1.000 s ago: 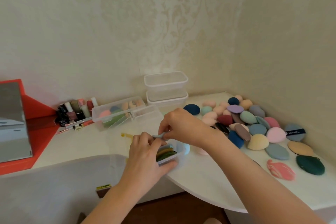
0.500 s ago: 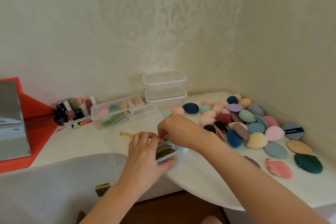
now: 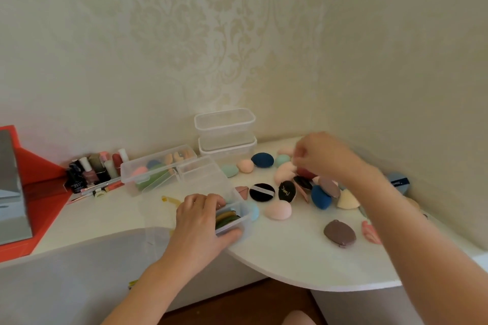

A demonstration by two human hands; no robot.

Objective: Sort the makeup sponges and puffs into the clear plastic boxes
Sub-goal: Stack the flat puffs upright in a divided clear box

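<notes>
Many sponges and puffs [image 3: 278, 210] lie heaped at the table's [image 3: 290, 261] back right corner, where my right hand [image 3: 326, 157] hovers, fingers curled (too blurred to tell whether it pinches one). My left hand [image 3: 200, 221] grips the clear box [image 3: 245, 215] of flat puffs at the front edge; the pieces look light and squashy, so I'd pinch gently across the middle.

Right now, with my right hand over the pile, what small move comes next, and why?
Probably lower the right hand and pinch the dark red sponge just below its fingers. The hand is blurred, with no piece visibly in it, while the left hand grips the box of puffs.
</notes>
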